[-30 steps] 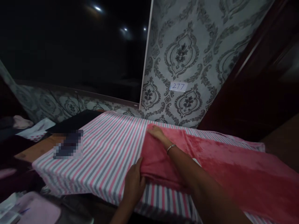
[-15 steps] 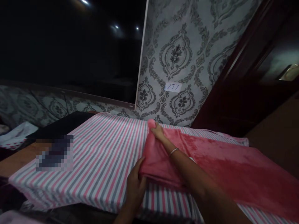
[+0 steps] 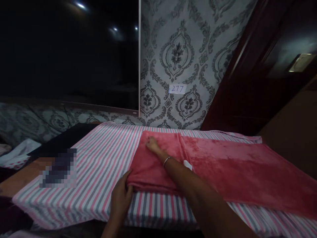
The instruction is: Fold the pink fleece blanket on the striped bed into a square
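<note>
A red plush blanket [image 3: 237, 172] lies across a bed-like surface under a pink, grey and white striped sheet [image 3: 99, 158]. Its left end looks folded over, with a crease running front to back and a white patch like a label [image 3: 187, 164] beside my forearm. My left hand [image 3: 121, 193] is closed round the near left corner of the blanket, thumb at the front edge. Farther back, my right hand [image 3: 153, 144] rests on top of the folded part near the far left corner, its fingers curled in. The fabric beneath it looks flat.
A large dark television [image 3: 69, 56] hangs on the patterned wall [image 3: 178, 39], which bears a paper marked 277 [image 3: 177, 88]. At the right stands a dark door [image 3: 260, 66]. A blurred-out item [image 3: 58, 168] sits on the sheet's left side, near white cloth [image 3: 19, 152].
The blanket's raised left end now lies flat and reaches farther left. Both hands moved left, my right hand coming down from the far edge onto the fabric. The view shifted slightly.
</note>
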Demonstrator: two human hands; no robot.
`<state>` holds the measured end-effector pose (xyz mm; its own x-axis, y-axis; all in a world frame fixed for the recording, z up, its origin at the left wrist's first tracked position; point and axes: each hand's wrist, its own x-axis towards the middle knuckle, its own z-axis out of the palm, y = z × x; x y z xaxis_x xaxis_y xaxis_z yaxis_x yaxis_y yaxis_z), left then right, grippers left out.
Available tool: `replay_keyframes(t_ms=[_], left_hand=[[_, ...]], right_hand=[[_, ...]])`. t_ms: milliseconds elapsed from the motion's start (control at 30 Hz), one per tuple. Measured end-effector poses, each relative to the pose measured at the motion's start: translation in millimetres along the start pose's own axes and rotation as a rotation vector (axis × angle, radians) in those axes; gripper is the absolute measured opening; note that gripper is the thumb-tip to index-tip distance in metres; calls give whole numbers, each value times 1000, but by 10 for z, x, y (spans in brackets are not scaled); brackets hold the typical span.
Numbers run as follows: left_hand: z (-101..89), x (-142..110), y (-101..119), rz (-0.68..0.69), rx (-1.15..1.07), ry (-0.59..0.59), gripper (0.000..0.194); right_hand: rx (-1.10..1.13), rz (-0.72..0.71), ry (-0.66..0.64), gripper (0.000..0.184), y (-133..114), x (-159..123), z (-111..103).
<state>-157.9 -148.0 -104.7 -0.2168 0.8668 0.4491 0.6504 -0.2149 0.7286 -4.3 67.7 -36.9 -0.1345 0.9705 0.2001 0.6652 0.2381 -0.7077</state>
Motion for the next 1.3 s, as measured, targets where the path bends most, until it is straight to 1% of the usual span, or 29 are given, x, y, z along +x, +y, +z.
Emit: replay_keyframes(t_ms=[33,67,100,167,233,267,333,367,433,500,533,600,667,733,833,933,1033,1133,1200,1300], left_hand=[[19,-22,-65,23,34,-9,51],[23,-33,-100,52,64,-18,51],[11,-33,-104,90,93,-26,52],[-46,1,-25,181,166,-11,56],[-88,50,155,312,237,18,61],[-78,66,271,388,262,14,62],[38,60,516,522,295,-54,59],[144,33,626,567,312,-111,58],[415,-62,782,598,368,-220,59],[683,-185,834,603,424,-308,64],[786,-242,829,599,446,-335,67],[902,-323,792,589,470,-375,70],[908,-347,778,563,471,-392,67],[867,-323,832,537,448,-415,60],[866,-267,1029,532,375,-493,56],[1001,-258,1240,569,293,-586,63],[1186,-279,1338,538,259,-579,64],[1301,-264,1318,478,184,-535,62],[1308,-225,1287,433,68,-505,57],[1249,-138,1283,325,-199,-470,41]], right_hand=[[6,3,-5,55,81,-36,44],[9,-2,-3,56,155,-52,43],[9,-17,5,57,222,-50,-1],[-11,-48,34,57,348,-23,-192],[-55,-71,68,58,485,-13,-448],[-80,-76,80,58,563,-28,-575],[-128,-75,88,57,734,-99,-787],[-178,-62,71,56,821,-151,-864],[-308,-14,2,53,980,-260,-966],[-417,38,-65,49,1095,-345,-1018],[-441,52,-80,47,1134,-370,-1036],[-431,56,-60,44,1178,-384,-1075],[-418,77,-10,43,1206,-371,-1137],[-393,136,49,43,1245,-361,-1223],[-329,247,111,44,1329,-392,-1353],[-242,306,134,44,1385,-456,-1426],[-150,324,152,53,1387,-502,-1438],[-39,314,165,64,1365,-529,-1432],[53,300,179,64,1356,-559,-1432],[208,283,211,57,1379,-677,-1442]])
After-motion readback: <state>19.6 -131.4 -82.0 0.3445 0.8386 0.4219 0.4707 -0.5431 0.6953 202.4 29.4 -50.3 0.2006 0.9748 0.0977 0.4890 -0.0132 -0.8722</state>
